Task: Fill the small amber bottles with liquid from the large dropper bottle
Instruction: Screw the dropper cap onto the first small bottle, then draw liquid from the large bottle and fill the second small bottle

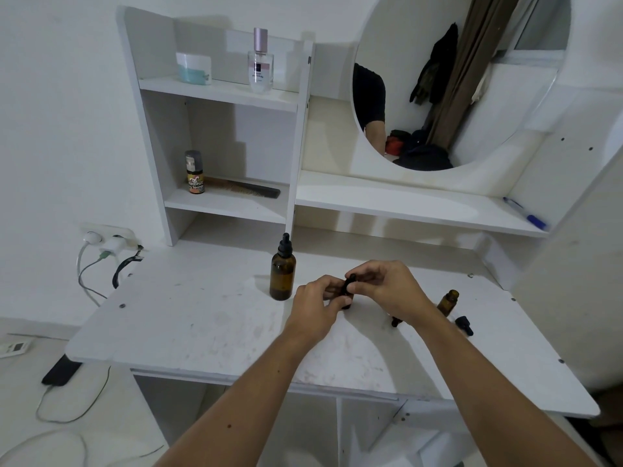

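Observation:
The large amber dropper bottle (282,273) stands upright and capped on the white desk (202,318), just left of my hands. My left hand (317,306) grips the body of a small amber bottle, mostly hidden by its fingers. My right hand (387,288) pinches that bottle's black cap (349,284) from above. A second small amber bottle (448,302) stands uncapped to the right. Its black dropper cap (464,325) lies beside it on the desk. Another small dark piece (395,321) peeks out under my right wrist.
A shelf unit at the back left holds a jar (194,68), a perfume bottle (260,62), a spray can (195,172) and a comb (246,189). A round mirror (455,79) hangs behind. A blue pen (524,213) lies on the right ledge. Plugs and cables (101,257) hang at the left.

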Demonstrator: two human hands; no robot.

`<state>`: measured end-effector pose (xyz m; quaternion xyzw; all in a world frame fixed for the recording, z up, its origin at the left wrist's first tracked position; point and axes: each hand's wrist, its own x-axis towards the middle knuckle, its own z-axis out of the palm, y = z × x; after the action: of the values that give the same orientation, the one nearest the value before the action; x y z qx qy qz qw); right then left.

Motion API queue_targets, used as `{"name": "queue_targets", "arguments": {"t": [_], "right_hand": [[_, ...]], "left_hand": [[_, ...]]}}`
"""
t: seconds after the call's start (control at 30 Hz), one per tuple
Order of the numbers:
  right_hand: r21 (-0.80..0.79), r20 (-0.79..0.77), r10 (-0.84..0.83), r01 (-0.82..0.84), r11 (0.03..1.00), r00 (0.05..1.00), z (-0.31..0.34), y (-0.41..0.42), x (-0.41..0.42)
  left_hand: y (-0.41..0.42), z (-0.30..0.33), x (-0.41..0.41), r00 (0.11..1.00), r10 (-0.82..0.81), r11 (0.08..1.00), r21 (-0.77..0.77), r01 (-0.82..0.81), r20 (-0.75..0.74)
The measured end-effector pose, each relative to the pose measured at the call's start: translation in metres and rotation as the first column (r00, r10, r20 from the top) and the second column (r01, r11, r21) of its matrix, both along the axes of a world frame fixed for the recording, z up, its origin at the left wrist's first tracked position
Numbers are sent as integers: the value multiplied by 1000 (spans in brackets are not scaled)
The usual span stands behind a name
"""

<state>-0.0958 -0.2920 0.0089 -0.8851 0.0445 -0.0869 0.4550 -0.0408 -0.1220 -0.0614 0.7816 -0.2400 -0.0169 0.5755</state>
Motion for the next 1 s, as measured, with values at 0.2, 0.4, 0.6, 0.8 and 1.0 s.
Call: {"name": "queue_targets", "arguments": {"t": [0.2, 0.4, 0.6, 0.8, 1.0], "right_hand": [[-16, 25, -99, 100, 995, 995, -7, 7, 3], [-23, 108, -216, 220, 975, 970, -19, 19, -2], [30, 86, -208, 206, 978, 974, -18, 17, -6], [19, 94, -220, 219, 976, 971, -12, 23, -13], [-1, 227, -252, 259, 966, 941, 5, 27, -23]], "left_hand": [[0, 1, 0, 1000, 8, 1000, -1, -7, 11], [0, 2, -2, 999, 8, 1000, 8, -8, 42], [2, 3, -4, 1000, -10, 1000, 20, 10, 27], [5, 5, -8, 1000, -20, 1000, 21, 21, -18], [28, 7, -20, 997, -28, 1000, 9, 29, -71]]}}
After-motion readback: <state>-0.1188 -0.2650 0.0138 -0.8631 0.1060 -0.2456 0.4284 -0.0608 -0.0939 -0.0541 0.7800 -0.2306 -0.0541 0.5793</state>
